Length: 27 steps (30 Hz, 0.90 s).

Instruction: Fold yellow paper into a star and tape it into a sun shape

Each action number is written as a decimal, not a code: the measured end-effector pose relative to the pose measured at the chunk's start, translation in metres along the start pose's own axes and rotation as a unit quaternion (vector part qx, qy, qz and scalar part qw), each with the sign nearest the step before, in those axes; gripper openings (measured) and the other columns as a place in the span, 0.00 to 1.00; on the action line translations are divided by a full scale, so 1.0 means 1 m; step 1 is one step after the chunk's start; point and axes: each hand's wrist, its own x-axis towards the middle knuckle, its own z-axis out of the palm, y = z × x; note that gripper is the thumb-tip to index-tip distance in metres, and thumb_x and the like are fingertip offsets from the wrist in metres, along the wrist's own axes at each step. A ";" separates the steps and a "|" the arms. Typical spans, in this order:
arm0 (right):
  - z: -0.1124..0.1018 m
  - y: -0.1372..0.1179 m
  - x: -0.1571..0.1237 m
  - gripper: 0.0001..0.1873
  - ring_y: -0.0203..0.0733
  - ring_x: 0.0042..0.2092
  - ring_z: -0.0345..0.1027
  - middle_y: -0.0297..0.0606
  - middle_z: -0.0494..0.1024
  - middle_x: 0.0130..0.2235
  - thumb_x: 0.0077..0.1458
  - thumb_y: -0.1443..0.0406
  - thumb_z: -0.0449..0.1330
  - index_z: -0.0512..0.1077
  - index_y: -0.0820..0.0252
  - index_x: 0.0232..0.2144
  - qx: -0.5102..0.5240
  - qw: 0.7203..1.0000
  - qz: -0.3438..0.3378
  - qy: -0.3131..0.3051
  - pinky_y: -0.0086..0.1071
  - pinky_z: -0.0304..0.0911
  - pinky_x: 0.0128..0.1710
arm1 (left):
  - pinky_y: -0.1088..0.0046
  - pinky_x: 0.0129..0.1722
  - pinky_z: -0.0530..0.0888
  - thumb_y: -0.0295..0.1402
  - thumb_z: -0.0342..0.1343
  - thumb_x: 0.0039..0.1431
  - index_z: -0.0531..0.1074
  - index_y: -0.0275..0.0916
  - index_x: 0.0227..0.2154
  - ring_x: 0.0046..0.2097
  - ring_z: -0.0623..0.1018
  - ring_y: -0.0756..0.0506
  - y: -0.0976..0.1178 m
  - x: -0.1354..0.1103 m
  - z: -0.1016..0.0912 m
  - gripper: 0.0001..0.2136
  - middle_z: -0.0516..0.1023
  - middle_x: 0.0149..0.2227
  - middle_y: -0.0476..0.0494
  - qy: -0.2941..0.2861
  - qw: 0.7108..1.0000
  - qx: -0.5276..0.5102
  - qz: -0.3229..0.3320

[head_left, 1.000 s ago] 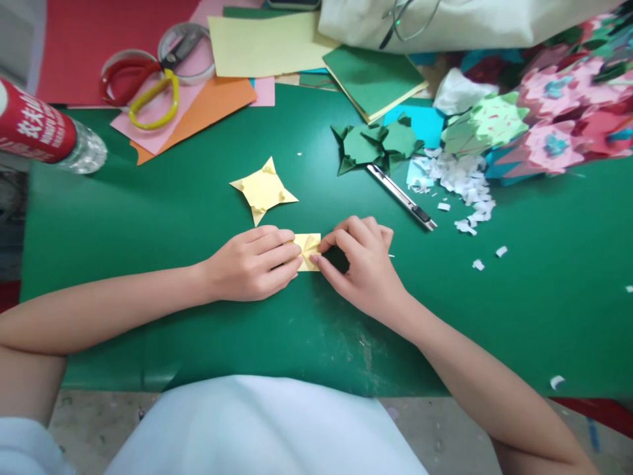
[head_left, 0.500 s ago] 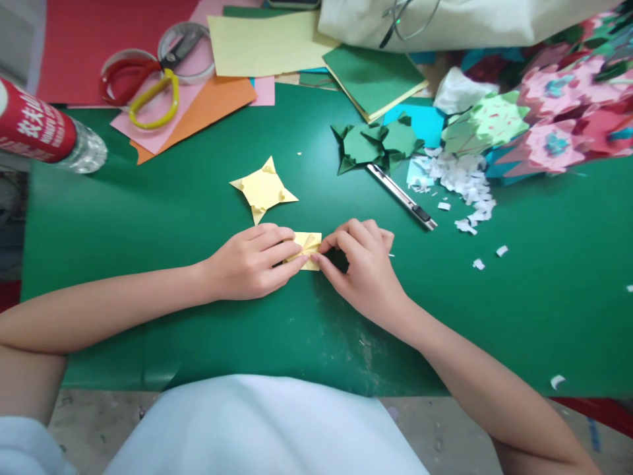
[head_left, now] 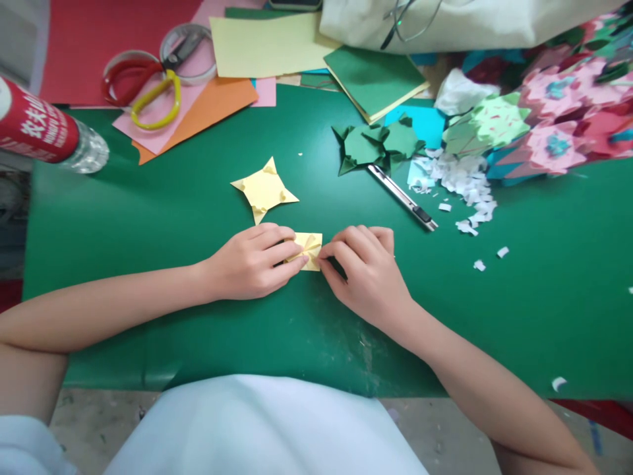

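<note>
A small folded yellow paper [head_left: 312,244] lies on the green table between my two hands, its creases meeting near the middle. My left hand [head_left: 260,259] rests over its left part, fingertips pressing it down and hiding that side. With thumb and forefinger pinched together, my right hand [head_left: 368,274] grips the paper's right edge. Just beyond my left hand lies a four-pointed yellow paper star [head_left: 264,190] with curled bits at its points.
Scissors [head_left: 155,99] lie on coloured paper sheets at the back left, near a red-labelled bottle [head_left: 42,128]. A utility knife [head_left: 403,198], green folded paper pieces [head_left: 363,144], white paper scraps [head_left: 462,178] and pink paper flowers [head_left: 554,142] occupy the right. A cloth bag [head_left: 465,23] sits behind.
My right thumb and forefinger have shifted slightly from the paper's middle to its right edge and drawn closer together. My left hand stays in place on the paper.
</note>
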 end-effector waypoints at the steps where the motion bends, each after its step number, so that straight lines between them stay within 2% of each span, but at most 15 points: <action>1: -0.002 0.001 0.001 0.09 0.38 0.35 0.60 0.35 0.72 0.32 0.63 0.68 0.54 0.68 0.58 0.30 -0.030 0.999 -0.038 0.005 0.37 0.52 0.42 | 0.67 0.40 0.76 0.29 0.56 0.62 0.75 0.38 0.38 0.42 0.79 0.44 0.000 0.000 0.000 0.04 0.81 0.36 0.45 -0.001 1.000 0.003 0.001; 5: -0.009 0.004 0.004 0.11 0.39 0.32 0.56 0.35 0.70 0.28 0.61 0.71 0.56 0.69 0.59 0.27 -0.112 0.976 -0.186 0.029 0.36 0.51 0.35 | 0.67 0.40 0.76 0.29 0.57 0.62 0.75 0.37 0.37 0.42 0.79 0.44 0.000 0.001 -0.001 0.04 0.81 0.36 0.45 -0.008 1.000 0.008 0.006; 8: -0.011 0.004 0.007 0.13 0.38 0.29 0.52 0.35 0.67 0.25 0.60 0.72 0.57 0.68 0.60 0.23 -0.120 0.964 -0.232 0.050 0.37 0.47 0.31 | 0.67 0.40 0.76 0.29 0.56 0.63 0.75 0.37 0.37 0.42 0.79 0.44 0.000 0.002 -0.001 0.04 0.80 0.35 0.44 -0.008 1.000 0.007 0.004; 14: -0.011 0.001 0.007 0.13 0.37 0.29 0.52 0.34 0.67 0.24 0.57 0.72 0.60 0.68 0.61 0.21 -0.117 0.961 -0.244 0.061 0.36 0.48 0.29 | 0.69 0.39 0.75 0.29 0.58 0.61 0.75 0.38 0.34 0.41 0.78 0.45 0.000 0.003 -0.002 0.03 0.80 0.34 0.47 0.005 1.000 0.015 0.006; 21: -0.011 0.001 0.007 0.12 0.37 0.30 0.51 0.33 0.64 0.25 0.59 0.72 0.59 0.68 0.61 0.23 -0.118 0.957 -0.257 0.070 0.36 0.48 0.29 | 0.68 0.38 0.75 0.29 0.57 0.62 0.75 0.35 0.38 0.40 0.79 0.45 0.000 0.004 -0.003 0.05 0.81 0.33 0.46 0.009 1.000 0.018 0.007; 27: -0.011 0.001 0.007 0.11 0.37 0.30 0.52 0.33 0.63 0.25 0.60 0.71 0.58 0.68 0.61 0.24 -0.114 0.956 -0.263 0.062 0.36 0.50 0.29 | 0.67 0.38 0.75 0.28 0.57 0.61 0.76 0.35 0.38 0.41 0.79 0.44 0.000 0.004 -0.003 0.04 0.81 0.35 0.45 0.004 1.000 0.015 0.015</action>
